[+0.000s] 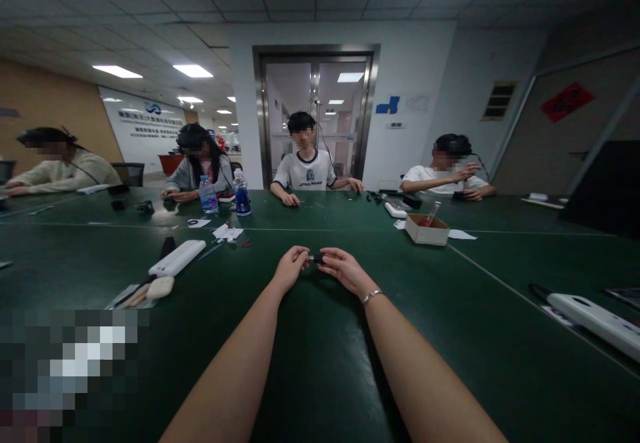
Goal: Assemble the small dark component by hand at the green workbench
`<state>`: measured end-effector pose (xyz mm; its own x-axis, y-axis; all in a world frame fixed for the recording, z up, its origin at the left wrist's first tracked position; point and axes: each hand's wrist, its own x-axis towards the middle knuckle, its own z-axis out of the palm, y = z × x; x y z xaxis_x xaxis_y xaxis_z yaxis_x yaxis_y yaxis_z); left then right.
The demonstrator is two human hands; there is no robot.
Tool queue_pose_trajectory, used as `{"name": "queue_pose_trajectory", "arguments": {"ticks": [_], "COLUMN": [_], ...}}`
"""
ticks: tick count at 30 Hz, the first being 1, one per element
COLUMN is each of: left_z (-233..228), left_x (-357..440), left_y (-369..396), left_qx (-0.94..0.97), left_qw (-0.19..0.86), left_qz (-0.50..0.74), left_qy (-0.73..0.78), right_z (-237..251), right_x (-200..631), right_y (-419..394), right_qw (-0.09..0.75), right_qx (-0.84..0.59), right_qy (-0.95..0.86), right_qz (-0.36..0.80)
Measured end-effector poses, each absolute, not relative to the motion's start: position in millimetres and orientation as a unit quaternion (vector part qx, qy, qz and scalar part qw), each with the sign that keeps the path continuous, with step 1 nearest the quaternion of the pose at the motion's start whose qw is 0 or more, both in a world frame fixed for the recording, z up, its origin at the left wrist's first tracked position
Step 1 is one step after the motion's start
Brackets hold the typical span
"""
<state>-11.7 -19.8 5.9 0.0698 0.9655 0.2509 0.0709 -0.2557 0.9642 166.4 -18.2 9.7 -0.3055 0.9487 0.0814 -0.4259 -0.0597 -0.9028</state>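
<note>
Both my arms reach forward over a dark green table (320, 363). My left hand (290, 266) and my right hand (343, 268) meet at the middle of the table and pinch a small dark object (316, 257) between their fingertips. The object is too small to make out further. A thin bracelet (373, 295) sits on my right wrist.
A small cardboard box (426, 230) with a red-tipped tool stands to the right. White power strips lie at left (177, 258) and at right (597, 318). Two water bottles (241, 193) stand further back. Four other people sit along the table's far side.
</note>
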Motion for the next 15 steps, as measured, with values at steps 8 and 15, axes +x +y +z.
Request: {"name": "queue_pose_trajectory", "arguments": {"ticks": [8,15], "left_z": [1.4,3.6], "left_x": [-11.5,-10.4], "left_y": [-13.4,-16.0], "left_qx": [0.608,0.607], "left_qw": [0.414,0.413], "left_qz": [0.519,0.513], "left_qy": [0.435,0.445], "right_z": [10.0,9.2], "right_x": [165.7,165.8], "right_y": [-19.8,-19.2], "right_qw": [0.515,0.509], "right_qx": [-0.287,-0.286], "right_qy": [-0.456,-0.462], "right_qz": [0.667,0.667]}}
